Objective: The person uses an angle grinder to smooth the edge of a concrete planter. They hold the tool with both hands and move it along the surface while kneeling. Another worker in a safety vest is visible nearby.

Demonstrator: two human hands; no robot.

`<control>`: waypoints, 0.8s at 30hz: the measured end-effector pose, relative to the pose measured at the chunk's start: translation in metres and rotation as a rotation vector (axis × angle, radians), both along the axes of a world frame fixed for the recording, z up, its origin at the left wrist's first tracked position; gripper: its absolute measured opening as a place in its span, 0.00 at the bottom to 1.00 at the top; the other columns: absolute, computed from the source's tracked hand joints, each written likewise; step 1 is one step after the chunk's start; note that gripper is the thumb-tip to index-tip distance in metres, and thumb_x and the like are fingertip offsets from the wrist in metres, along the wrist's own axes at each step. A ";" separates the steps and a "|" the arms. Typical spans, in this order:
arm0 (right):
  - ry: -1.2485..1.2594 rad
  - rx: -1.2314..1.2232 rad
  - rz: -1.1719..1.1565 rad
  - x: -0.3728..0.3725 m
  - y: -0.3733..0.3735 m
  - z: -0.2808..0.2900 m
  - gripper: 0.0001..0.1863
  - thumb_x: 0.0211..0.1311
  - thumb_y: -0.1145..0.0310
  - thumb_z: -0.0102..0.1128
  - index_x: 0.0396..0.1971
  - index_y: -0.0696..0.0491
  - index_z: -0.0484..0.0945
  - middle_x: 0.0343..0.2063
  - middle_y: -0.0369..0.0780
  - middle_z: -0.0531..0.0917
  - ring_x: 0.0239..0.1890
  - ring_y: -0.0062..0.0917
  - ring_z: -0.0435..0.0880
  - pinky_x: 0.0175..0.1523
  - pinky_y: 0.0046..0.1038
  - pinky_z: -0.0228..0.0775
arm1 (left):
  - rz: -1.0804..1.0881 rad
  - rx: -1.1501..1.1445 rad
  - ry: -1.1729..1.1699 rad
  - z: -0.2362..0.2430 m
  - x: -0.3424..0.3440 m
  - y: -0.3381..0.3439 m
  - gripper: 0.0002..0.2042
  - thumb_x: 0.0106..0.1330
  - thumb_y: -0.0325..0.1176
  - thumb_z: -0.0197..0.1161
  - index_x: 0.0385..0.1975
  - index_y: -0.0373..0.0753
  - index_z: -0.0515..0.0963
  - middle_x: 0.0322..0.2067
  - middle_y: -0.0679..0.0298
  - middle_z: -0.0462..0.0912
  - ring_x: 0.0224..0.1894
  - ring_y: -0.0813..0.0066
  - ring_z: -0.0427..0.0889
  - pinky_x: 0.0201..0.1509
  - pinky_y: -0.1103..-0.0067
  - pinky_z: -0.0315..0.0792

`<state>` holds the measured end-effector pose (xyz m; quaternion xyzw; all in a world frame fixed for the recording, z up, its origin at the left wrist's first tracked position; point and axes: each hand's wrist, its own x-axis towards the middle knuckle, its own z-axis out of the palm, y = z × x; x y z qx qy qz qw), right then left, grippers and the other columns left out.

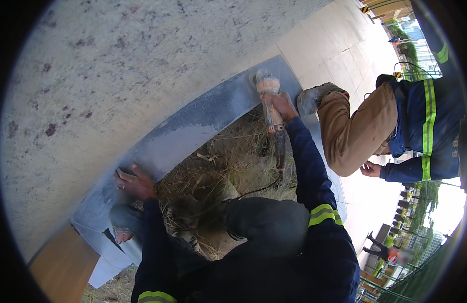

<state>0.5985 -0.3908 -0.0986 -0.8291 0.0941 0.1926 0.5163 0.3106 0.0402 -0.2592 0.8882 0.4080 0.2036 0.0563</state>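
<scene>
My right hand (280,105) is wrapped round the body of a dusty orange angle grinder (273,122). The grinder's head rests against the far part of a grey stone ledge (185,126), with pale dust around it; its disc is mostly hidden. From the grinder's dark rear end a black cord (258,191) runs back towards my knees. To the left, my left hand (136,183) is spread on the ledge near the speckled wall, holding nothing, with a ring on one finger.
A speckled pale stone wall (107,76) rises along the left. Dry grass (218,156) fills the bed inside the ledge. At right a co-worker in tan trousers (364,126) crouches, their shoe (310,100) beside the ledge. A brown panel (64,262) lies at lower left.
</scene>
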 end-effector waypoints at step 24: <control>-0.026 0.036 0.043 0.023 0.012 -0.032 0.21 0.53 0.56 0.74 0.36 0.60 0.85 0.26 0.36 0.83 0.26 0.23 0.82 0.31 0.29 0.72 | 0.070 0.085 0.243 0.003 0.013 -0.005 0.37 0.77 0.58 0.50 0.73 0.32 0.63 0.73 0.42 0.64 0.78 0.45 0.57 0.76 0.42 0.51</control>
